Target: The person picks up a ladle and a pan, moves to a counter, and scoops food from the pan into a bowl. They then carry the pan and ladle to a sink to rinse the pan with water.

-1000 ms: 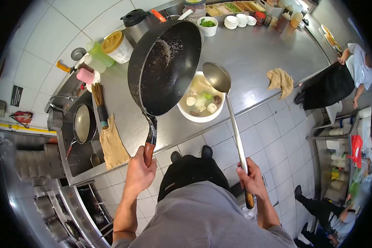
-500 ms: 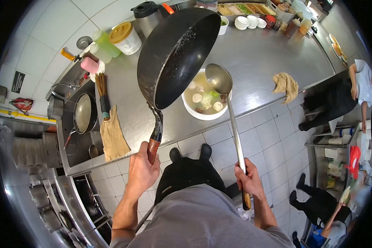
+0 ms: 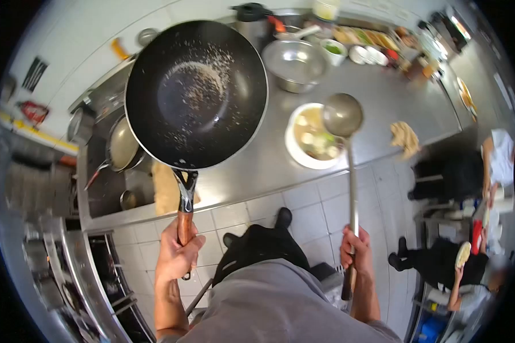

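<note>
- The steel counter (image 3: 252, 171) runs across the view, from a sink on the left to trays of ingredients at the far right.
- The black wok (image 3: 195, 94) is held in the air over the counter's left part. Its inside faces the camera, flecked with pale residue and holding no food.
- A steel mixing bowl (image 3: 294, 64) stands on the counter behind, just right of the wok's rim.
- A white bowl of soup (image 3: 310, 146) sits near the counter's front edge, right of the wok, with pale round pieces and greens in the broth.
- The ladle (image 3: 342, 114) is held upright on its long handle, its cup above the far right side of the soup bowl.
- The left hand (image 3: 176, 254) is clenched around the wok's wooden handle, below the counter edge.
- The right hand (image 3: 356, 256) is wrapped around the ladle's handle near its lower end.
- A crumpled tan cloth (image 3: 406, 138) lies on the counter, well right of the soup bowl.
- A second person in a white top (image 3: 500, 157) stands at the right edge.
</note>
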Action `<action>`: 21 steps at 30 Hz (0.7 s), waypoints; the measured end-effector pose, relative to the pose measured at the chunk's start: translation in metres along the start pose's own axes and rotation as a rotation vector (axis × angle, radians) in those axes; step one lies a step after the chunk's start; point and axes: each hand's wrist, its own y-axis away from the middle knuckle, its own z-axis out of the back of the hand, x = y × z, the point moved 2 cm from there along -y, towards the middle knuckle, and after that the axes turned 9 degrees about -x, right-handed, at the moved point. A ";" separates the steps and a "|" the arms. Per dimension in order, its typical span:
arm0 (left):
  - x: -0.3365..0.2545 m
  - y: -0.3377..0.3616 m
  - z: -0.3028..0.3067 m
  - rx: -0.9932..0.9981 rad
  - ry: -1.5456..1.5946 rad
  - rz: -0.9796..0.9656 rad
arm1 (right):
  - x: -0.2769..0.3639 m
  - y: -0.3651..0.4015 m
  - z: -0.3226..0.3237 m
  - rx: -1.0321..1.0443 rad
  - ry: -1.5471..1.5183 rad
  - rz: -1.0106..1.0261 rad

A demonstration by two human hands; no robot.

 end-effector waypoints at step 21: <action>0.143 0.114 0.321 -0.784 0.145 0.264 | -0.137 0.016 -0.400 0.685 0.977 0.887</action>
